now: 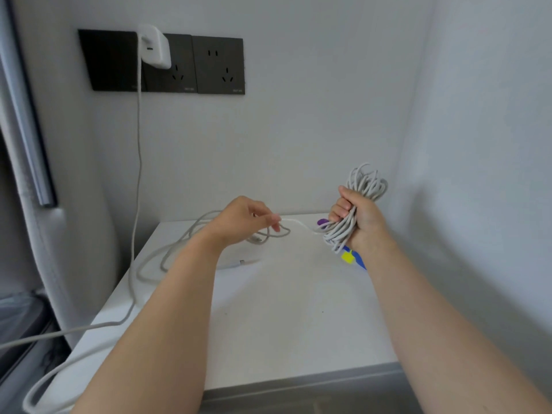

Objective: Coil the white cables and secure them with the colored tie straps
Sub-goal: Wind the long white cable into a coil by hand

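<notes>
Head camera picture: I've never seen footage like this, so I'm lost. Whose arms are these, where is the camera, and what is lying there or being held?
There is no machine here. A person wears one wide-angle camera on the head, looking forward and down, so the two bare arms are their own. The right hand has a full grip on a coiled bundle of white cable. The left hand pinches the loose strand running from that bundle. More slack cable lies looped on the white table and trails off its left edge. Tie straps lie beside the right wrist: a yellow strap, a blue strap and, further back, a purple strap. On the wall, a white charger sits in a dark socket panel.
</notes>
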